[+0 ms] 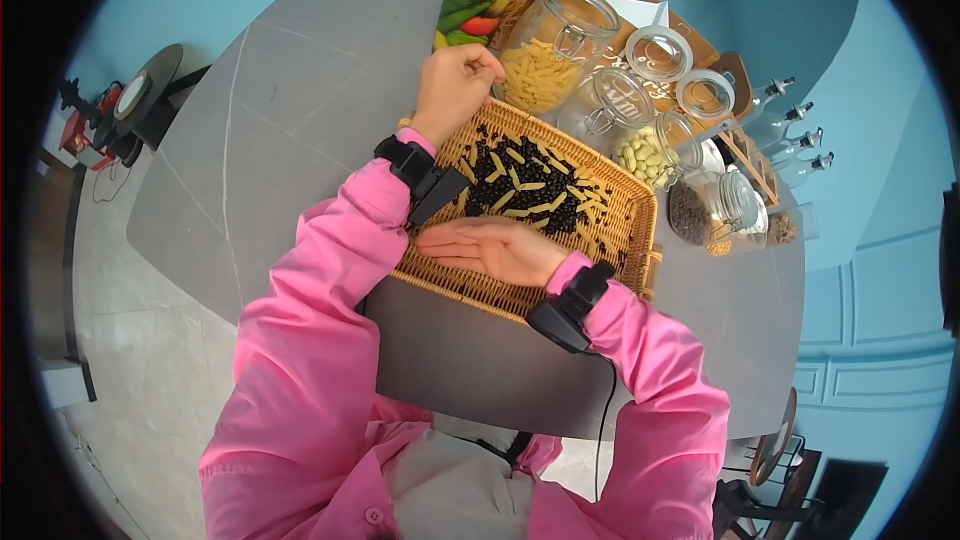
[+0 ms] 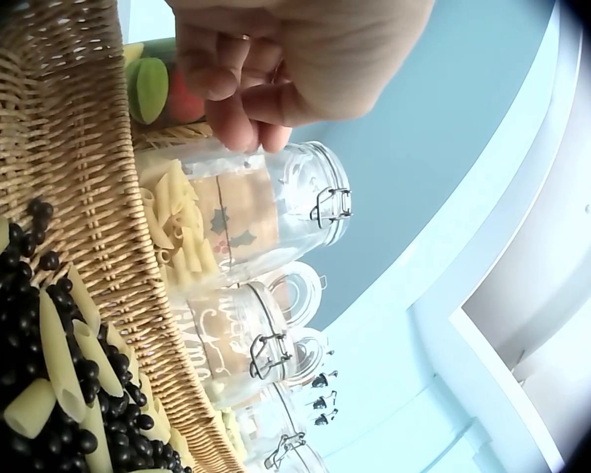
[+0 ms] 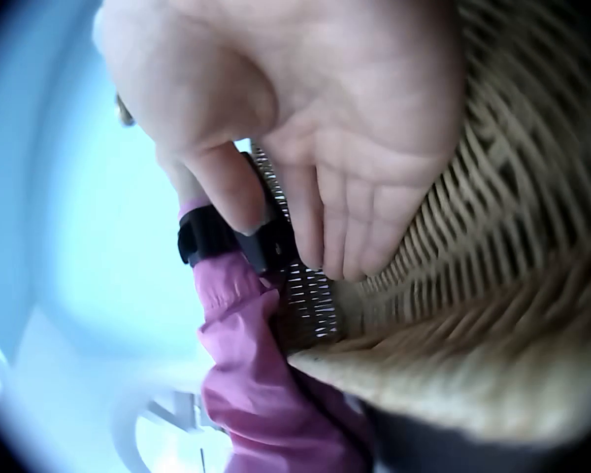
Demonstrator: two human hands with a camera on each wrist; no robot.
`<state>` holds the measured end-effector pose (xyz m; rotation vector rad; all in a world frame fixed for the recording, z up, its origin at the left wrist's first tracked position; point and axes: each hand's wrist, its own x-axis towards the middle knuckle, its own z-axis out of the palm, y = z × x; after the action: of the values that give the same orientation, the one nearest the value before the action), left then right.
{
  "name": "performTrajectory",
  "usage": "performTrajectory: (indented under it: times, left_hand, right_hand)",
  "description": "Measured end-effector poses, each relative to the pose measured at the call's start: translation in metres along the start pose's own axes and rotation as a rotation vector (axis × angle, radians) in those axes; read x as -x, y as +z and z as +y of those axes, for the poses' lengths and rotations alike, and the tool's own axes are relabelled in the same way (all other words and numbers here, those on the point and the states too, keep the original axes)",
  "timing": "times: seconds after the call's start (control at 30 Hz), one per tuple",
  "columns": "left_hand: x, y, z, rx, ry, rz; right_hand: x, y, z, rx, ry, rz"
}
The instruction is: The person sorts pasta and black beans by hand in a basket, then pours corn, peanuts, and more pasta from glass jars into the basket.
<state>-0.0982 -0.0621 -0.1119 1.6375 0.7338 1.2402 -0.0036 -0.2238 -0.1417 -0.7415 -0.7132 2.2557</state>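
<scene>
A wicker basket [image 1: 645, 202] holds black beans [image 1: 492, 202] with penne pasta [image 1: 522, 186] scattered over and among them. My left hand [image 1: 455, 88] is raised over the basket's far left rim, beside the penne jar [image 1: 540, 75]. Its fingers [image 2: 231, 123] curl in toward the thumb, and nothing shows between them. My right hand [image 1: 495, 248] lies over the near side of the basket with its palm turned up. Straight fingers [image 3: 340, 232] point left along the inside of the wicker wall, and the palm holds nothing.
Beyond the basket stand a jar of vegetables [image 1: 475, 5], a jar of pale beans [image 1: 645, 155] and a jar of dark grains [image 1: 690, 215], some with lids raised. Glass bottles [image 1: 790, 140] with pourers line the right. The grey table [image 1: 300, 90] extends to the left.
</scene>
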Motion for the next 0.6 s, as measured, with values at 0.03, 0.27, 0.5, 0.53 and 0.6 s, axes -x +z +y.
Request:
performTrajectory:
  times: [0.03,0.27,0.5,0.53,0.6]
  left_hand:
    - [0.000,0.000,0.000,-0.008,-0.012,0.004]
    - [-0.001,0.000,-0.004,0.009,-0.034,0.006]
    - [0.001,0.000,0.000,0.022,-0.034,-0.006]
    - [0.001,0.001,0.000,0.015,-0.026,0.007]
    - [0.001,0.001,0.000,0.019,-0.025,-0.003]
  right_hand:
    - [-0.004,-0.001,0.002,-0.111,0.042,0.018]
    - [-0.002,-0.026,-0.026,-0.091,-0.309,0.207]
    - [0.054,-0.009,-0.062,-0.103,-0.528,0.172]
    - [0.071,-0.009,-0.069,0.025,-0.519,0.210]
    - [0.110,-0.015,-0.084,0.341,-0.437,0.308]
